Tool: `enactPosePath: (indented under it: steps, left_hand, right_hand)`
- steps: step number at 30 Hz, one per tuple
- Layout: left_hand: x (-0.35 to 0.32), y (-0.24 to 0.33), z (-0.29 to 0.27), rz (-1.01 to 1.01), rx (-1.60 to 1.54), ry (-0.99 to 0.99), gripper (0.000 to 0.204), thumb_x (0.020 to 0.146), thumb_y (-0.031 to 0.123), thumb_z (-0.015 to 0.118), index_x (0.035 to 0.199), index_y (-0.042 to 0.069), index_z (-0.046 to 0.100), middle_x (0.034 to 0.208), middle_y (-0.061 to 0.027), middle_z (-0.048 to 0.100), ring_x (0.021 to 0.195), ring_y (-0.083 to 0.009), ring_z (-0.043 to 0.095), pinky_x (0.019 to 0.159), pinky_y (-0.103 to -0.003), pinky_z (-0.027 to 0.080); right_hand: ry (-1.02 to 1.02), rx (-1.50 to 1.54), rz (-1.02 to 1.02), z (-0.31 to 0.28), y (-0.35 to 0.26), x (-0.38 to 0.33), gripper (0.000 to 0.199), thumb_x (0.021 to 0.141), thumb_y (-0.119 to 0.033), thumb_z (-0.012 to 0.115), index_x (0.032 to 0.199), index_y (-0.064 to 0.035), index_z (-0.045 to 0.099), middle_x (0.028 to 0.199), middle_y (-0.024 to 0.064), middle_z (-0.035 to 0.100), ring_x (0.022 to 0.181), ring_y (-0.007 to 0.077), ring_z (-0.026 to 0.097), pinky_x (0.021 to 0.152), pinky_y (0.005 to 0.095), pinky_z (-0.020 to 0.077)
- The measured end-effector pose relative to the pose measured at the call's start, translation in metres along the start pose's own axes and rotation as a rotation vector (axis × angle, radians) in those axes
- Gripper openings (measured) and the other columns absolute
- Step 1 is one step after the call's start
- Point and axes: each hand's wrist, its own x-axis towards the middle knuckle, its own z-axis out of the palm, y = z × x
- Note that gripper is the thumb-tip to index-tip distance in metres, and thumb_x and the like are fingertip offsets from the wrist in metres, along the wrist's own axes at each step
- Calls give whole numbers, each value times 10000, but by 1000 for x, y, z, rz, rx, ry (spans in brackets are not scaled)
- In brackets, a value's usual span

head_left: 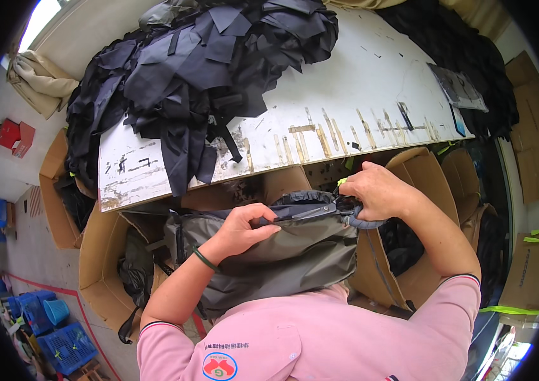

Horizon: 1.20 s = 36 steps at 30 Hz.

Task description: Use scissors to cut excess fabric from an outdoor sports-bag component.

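A dark olive-grey fabric bag point(295, 254) hangs in front of me, just below the table's near edge. My left hand point(242, 230), with a dark green bangle at its wrist, pinches the bag's upper edge between thumb and fingers. A pair of scissors point(326, 209) with blue-grey wrapped handles is gripped in my right hand point(380, 190). Its blades point left along the bag's upper edge, toward my left hand. Whether they touch the fabric I cannot tell. A bit of yellow-green material point(341, 183) shows beside my right fingers.
A large heap of black fabric pieces point(187, 70) covers the left of the scuffed white table point(345, 82). More black material point(466, 51) lies at its far right. Open cardboard boxes point(101, 273) stand left and right below the table. Blue crates point(66, 346) sit on the floor at left.
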Motion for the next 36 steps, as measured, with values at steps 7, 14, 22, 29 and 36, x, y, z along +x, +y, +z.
enactPosePath:
  steps: [7,14,22,29,36]
  left_hand:
    - [1,1,0,-21,-20,-4,119,871,51,742,909,40,630,617,101,481,548,22,394,483,-193,278]
    - [1,1,0,-98,-65,-34,120,873,96,735,934,37,650,636,85,498,553,8,393,488,-204,303]
    - [0,0,1,-89,-71,-24,112,877,93,748,913,56,649,611,110,439,551,19,337,490,-209,250]
    - [1,-4,-2,-65,-5,-45,135,864,123,740,928,38,656,601,84,460,545,-6,374,490,-225,292]
    - [3,-2,0,-38,40,-40,131,866,125,732,932,41,657,598,77,459,539,-10,367,488,-230,292]
  right_hand:
    - [17,-28,13,8,0,-6,290,652,-287,773,743,-83,587,705,74,607,751,284,620,726,377,409]
    - [81,0,-16,0,-11,-3,243,642,-254,740,760,-84,613,720,86,624,745,290,620,736,383,415]
    - [59,12,-44,1,-15,10,229,666,-263,726,766,-85,622,743,95,646,753,290,629,754,391,418]
    - [38,-26,-47,4,-13,9,297,673,-314,782,765,-84,620,696,91,637,735,289,637,761,388,410]
    - [36,-38,-57,0,-22,19,351,688,-368,810,787,-82,634,665,95,630,706,292,640,759,377,404]
